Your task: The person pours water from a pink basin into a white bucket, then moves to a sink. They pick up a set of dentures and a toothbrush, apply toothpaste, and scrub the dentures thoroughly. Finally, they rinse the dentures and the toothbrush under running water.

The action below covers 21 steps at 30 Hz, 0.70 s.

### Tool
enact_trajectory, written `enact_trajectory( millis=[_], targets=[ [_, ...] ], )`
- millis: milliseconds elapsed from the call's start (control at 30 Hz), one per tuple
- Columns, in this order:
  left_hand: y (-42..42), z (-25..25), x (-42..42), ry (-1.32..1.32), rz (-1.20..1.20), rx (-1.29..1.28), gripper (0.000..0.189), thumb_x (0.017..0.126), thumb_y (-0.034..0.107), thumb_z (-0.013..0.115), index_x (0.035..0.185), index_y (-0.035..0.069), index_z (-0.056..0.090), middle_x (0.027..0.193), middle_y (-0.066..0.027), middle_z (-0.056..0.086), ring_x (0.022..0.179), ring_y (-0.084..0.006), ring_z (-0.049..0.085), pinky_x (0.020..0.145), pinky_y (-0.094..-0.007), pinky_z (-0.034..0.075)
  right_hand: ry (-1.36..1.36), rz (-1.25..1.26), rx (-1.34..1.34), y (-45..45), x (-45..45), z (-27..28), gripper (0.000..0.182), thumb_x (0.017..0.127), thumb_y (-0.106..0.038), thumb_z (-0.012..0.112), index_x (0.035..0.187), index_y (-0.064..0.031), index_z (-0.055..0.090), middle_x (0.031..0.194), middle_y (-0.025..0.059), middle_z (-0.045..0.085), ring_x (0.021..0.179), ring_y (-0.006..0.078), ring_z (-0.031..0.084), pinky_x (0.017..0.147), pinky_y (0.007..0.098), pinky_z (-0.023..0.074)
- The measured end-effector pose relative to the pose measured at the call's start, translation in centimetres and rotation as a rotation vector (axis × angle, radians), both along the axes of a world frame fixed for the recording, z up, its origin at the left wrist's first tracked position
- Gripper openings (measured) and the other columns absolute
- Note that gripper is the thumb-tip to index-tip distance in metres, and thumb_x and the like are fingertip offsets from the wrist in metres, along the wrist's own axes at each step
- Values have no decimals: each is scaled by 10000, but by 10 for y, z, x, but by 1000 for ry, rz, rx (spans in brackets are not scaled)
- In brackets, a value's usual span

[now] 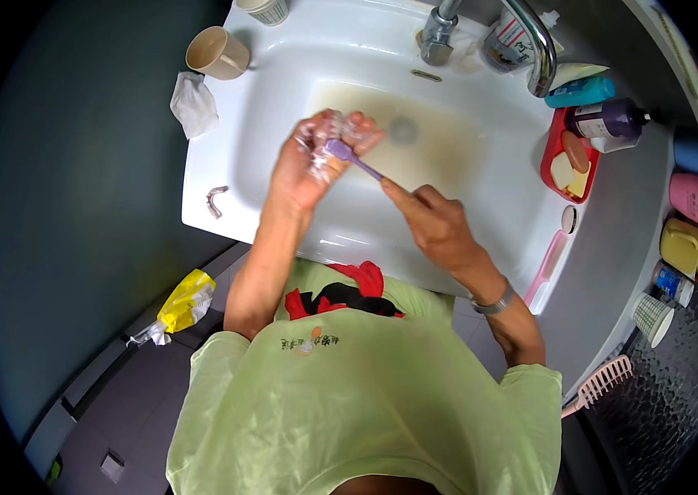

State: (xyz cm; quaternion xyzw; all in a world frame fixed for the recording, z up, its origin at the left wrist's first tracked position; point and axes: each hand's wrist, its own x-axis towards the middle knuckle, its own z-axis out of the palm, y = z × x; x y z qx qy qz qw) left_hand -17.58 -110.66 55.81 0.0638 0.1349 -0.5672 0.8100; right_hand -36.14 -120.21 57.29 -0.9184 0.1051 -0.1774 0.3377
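My left hand (318,154) is palm up over the basin, its fingers curled and coated with white lather. Blur and foam hide whether something lies in the palm. My right hand (435,226) grips the handle of a purple toothbrush (364,166), its head against the left palm. Below both hands is the white ceramic sink (380,241), with cloudy water (441,136) around the drain. A small curved dental piece, perhaps a denture or retainer (216,202), rests on the left rim.
A beige mug (216,54), a paper cup (267,9) and a crumpled white tissue (194,106) are at the left rim. The chrome faucet (537,49) arches over the back right. A red soap tray (550,151), a purple bottle (608,117) and a pink comb (547,266) line the right side.
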Motion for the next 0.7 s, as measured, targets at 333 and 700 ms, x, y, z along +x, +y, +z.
enact_trajectory(
  millis=[333,700],
  targets=[
    [15,3,-5,-696,6,319,219,875,198,526,987,11,519,923,-109,582,904,-271,579,779,-486,504,-44,-86,252,-6,-9,25,468,753,39,563,1192,-119,531,623,92,468,511,196,466,469,315,404],
    [18,6,-22,-1303,108,503,175,820,40,589,979,-30,565,858,-102,629,800,-151,598,739,-286,483,59,-97,288,10,-3,34,464,763,79,539,1196,-89,533,622,101,471,519,189,450,517,277,402]
  ],
)
